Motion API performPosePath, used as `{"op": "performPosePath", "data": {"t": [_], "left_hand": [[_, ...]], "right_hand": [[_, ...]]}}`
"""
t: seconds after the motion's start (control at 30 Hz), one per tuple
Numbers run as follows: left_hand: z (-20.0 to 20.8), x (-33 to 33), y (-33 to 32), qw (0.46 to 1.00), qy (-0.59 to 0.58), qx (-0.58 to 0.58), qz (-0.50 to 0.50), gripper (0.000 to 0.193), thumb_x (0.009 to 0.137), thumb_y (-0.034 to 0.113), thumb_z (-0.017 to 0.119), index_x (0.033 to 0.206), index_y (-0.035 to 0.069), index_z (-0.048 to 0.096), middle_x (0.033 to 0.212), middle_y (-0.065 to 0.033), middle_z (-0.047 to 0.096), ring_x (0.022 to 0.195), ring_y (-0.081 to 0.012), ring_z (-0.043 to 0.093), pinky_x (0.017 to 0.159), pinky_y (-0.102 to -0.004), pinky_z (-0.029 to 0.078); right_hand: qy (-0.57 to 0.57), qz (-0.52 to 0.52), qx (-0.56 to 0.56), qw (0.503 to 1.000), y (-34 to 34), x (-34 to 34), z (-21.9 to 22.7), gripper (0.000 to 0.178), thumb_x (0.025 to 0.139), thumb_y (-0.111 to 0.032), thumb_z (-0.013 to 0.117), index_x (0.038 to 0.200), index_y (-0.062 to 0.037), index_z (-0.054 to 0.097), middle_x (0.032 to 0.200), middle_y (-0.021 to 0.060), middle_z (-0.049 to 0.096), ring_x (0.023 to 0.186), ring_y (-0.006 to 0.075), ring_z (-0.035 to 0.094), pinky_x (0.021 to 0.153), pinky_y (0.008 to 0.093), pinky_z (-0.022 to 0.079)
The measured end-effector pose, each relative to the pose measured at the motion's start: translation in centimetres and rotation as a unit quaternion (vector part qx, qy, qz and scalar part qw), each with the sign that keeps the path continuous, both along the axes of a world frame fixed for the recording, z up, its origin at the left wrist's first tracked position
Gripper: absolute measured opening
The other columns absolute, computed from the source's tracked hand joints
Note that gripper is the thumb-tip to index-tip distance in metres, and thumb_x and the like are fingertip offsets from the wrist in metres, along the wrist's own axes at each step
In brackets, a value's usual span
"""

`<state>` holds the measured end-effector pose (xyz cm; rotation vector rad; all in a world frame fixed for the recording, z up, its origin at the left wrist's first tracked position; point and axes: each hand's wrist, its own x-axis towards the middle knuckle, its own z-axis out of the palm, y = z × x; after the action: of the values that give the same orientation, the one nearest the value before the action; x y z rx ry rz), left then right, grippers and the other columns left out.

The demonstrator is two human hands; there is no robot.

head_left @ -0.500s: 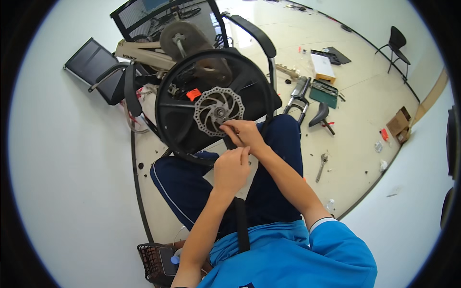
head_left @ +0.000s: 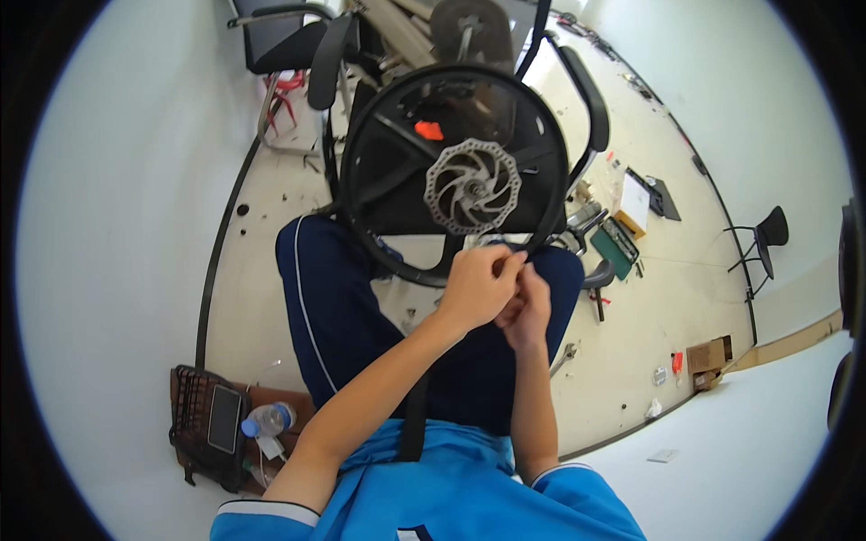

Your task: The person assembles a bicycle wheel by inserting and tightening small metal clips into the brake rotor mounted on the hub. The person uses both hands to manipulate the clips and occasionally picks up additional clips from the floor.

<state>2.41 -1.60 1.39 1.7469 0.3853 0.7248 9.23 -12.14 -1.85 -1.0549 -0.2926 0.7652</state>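
Observation:
A black spoked wheel (head_left: 359, 200) lies over the seat of a black armchair in front of me, a silver brake disc (head_left: 438, 187) fixed at its hub. Just outside the wheel's near rim, over my right thigh, my two hands meet. My left hand (head_left: 481, 287) is closed, its thumb and fingertips pinched together toward the right. Close against it, my right hand (head_left: 530, 307) has its fingers curled. Whatever sits between the fingertips is too small or hidden to make out. An orange-red piece (head_left: 428, 131) shows at the wheel's far part.
To the left stand a black basket (head_left: 191, 410), a phone (head_left: 224, 418) and a water bottle (head_left: 268, 420). On the right floor lie a green tool case (head_left: 615, 249), a bicycle saddle (head_left: 598, 275), a wrench (head_left: 564, 358) and a cardboard box (head_left: 709, 355). Beyond is a black chair (head_left: 769, 233).
My right hand has left the brake disc and come back toward me, meeting my left hand below the wheel's rim. The view has turned, bringing the basket and bottle further in.

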Motion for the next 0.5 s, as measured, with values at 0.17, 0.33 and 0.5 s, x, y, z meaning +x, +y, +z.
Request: {"op": "performPosePath", "data": {"t": [0.17, 0.33, 0.5], "left_hand": [[0.1, 1.5, 1.7, 0.989, -0.004, -0.143, -0.02, 0.037, 0.099, 0.024, 0.06, 0.071, 0.0, 0.059, 0.062, -0.0063, 0.056, 0.053, -0.0157, 0.05, 0.052, -0.032, 0.04], [0.3, 2.4, 3.9, 0.898, 0.068, -0.415, -0.13, 0.035, 0.1, 0.029, 0.06, 0.073, 0.01, 0.051, 0.064, 0.0029, 0.048, 0.053, -0.0079, 0.043, 0.049, -0.0263, 0.035], [-3.4, 4.3, 7.0, 0.84, -0.008, -0.539, -0.063, 0.026, 0.101, 0.033, 0.062, 0.095, 0.007, 0.06, 0.076, -0.0038, 0.062, 0.063, -0.0155, 0.059, 0.054, -0.0291, 0.049]], "right_hand": [[-0.177, -0.004, -0.032, 0.984, 2.3, -0.2, 1.3, 0.038, 0.11, -0.032, 0.042, 0.086, -0.0055, 0.055, 0.058, -0.007, 0.038, 0.043, 0.0028, 0.031, 0.039, 0.0212, 0.024], [-0.248, -0.018, -0.102, 0.963, 2.4, 0.1, 2.1, 0.039, 0.11, -0.031, 0.041, 0.084, -0.0053, 0.054, 0.059, -0.0065, 0.041, 0.048, 0.0026, 0.036, 0.043, 0.0212, 0.027], [-0.556, -0.066, -0.197, 0.805, 3.9, 1.1, 4.2, 0.04, 0.106, -0.022, 0.042, 0.075, 0.0022, 0.049, 0.057, 0.0061, 0.046, 0.049, 0.0131, 0.044, 0.05, 0.0331, 0.035]]}}
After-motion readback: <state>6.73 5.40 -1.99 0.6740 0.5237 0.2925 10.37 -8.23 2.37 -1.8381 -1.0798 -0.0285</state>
